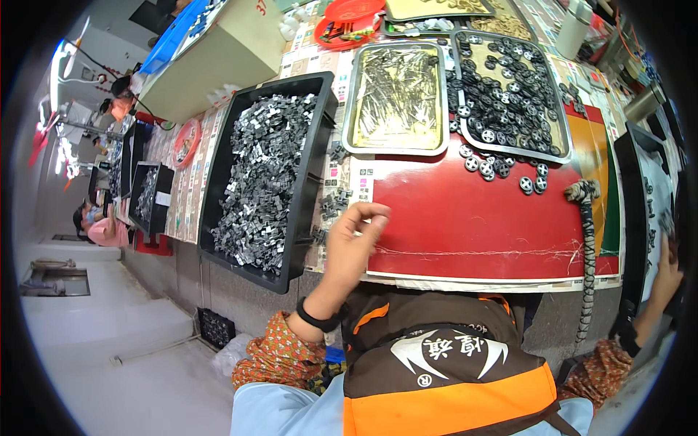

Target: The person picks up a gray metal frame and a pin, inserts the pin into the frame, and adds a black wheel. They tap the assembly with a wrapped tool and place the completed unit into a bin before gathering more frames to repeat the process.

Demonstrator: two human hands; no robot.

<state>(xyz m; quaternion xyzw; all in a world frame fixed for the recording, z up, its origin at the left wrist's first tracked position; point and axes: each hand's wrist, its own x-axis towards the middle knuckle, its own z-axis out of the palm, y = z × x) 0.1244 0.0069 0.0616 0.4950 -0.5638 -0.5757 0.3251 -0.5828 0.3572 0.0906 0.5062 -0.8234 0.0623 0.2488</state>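
My left hand (350, 243) hovers over the left edge of a red board (465, 211), its thumb and forefinger curled together. Whatever may be between those fingertips is too small to make out. Far to the right, my right hand (664, 275) reaches over a black tray (631, 218) with small dark parts on a pale bottom. Its fingers are partly hidden and seem closed by a blurred dark piece. Small black wheels with silver spokes (526, 184) lie on the board's far edge, beside a metal tray (564, 155) heaped with more.
Left of the board stands a deep black bin (282, 282) full of small black and grey parts. A metal tray (352, 142) of thin metal pins lies behind. A cord-wrapped rod (587, 254) crosses the board's right side. Red plates (327, 42) and a steel flask (644, 102) stand farther off.
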